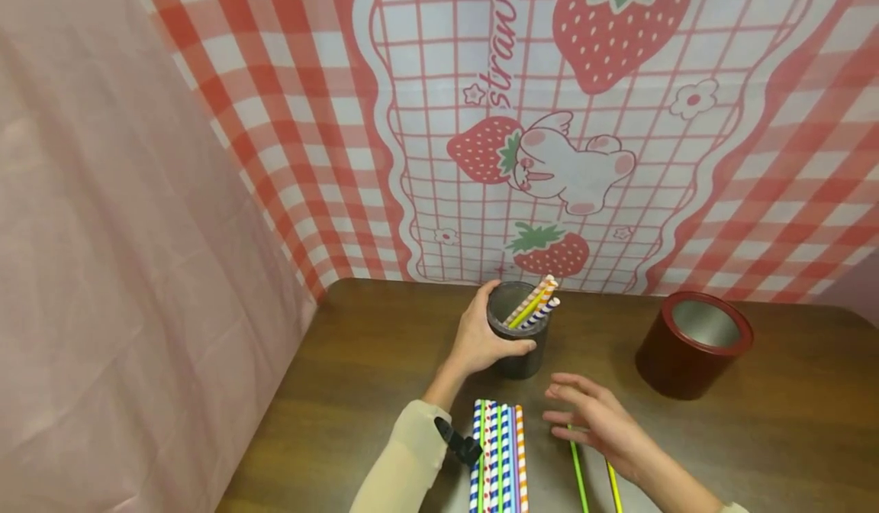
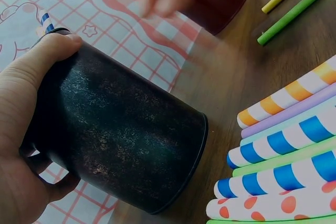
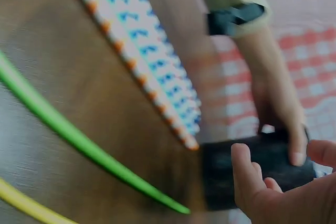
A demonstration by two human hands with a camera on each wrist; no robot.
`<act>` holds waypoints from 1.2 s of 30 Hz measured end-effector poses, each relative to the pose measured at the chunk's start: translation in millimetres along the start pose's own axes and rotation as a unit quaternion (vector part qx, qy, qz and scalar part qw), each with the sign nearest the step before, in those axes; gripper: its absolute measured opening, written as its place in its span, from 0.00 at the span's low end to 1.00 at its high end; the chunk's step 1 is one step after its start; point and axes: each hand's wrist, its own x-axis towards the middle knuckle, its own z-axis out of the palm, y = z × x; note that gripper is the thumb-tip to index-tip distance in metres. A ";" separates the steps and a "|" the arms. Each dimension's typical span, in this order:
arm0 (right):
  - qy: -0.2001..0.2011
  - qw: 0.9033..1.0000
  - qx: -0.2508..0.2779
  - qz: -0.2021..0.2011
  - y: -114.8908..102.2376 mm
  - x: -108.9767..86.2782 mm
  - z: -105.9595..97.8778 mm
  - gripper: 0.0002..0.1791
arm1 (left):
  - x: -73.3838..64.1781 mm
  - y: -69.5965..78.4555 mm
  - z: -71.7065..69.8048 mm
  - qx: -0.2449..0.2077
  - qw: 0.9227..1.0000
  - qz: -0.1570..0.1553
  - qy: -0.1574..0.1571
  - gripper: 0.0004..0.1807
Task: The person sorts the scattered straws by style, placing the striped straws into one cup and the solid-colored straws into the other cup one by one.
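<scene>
My left hand grips a dark cylindrical can near its rim, thumb on the near side and fingers round the far side. Several paper straws, patterned and yellow, lean out of the can's mouth. My right hand holds nothing, its fingers loosely spread to the right of the can. Below it on the table lie a green straw and a yellow straw. A row of striped, dotted and plain straws lies side by side in front of the can.
A dark red can with a pale inside stands on the right of the wooden table. Behind the table hangs a strawberry-print cloth, and a pink curtain hangs at the left.
</scene>
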 end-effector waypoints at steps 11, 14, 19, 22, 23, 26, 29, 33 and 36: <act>-0.009 0.998 -0.045 0.053 42.0 6.1 20.1 0.34 | 3.4 -1.9 -0.4 -0.001 1.000 0.003 -0.001 0.60; -0.010 0.998 -0.047 0.033 50.2 6.7 24.3 0.34 | 2.6 -2.1 0.3 0.001 1.000 -0.001 -0.006 0.60; 0.020 0.997 -0.063 0.026 55.0 9.7 32.1 0.32 | 2.4 -2.0 1.2 0.007 1.000 0.003 -0.005 0.60; 0.053 0.995 -0.086 0.021 54.5 11.2 36.2 0.30 | 2.3 -2.0 1.5 0.005 1.000 0.005 -0.003 0.60; 0.067 0.993 -0.094 0.020 54.2 11.7 37.2 0.29 | 2.4 -1.9 1.5 0.006 1.000 0.005 -0.003 0.61; 0.110 0.988 -0.112 0.010 54.6 14.2 39.5 0.25 | 3.3 -1.4 1.8 0.007 1.000 0.006 -0.001 0.61; 0.137 0.983 -0.125 -0.002 56.7 16.7 40.7 0.22 | 3.5 -0.9 1.6 0.005 1.000 0.005 0.000 0.61; 0.146 0.979 -0.138 -0.021 60.5 17.7 41.4 0.20 | 2.1 -0.8 1.7 -0.004 1.000 -0.001 0.000 0.61; 0.155 0.977 -0.146 -0.024 61.1 17.6 42.4 0.18 | 1.0 -0.6 1.8 -0.006 1.000 -0.002 0.003 0.61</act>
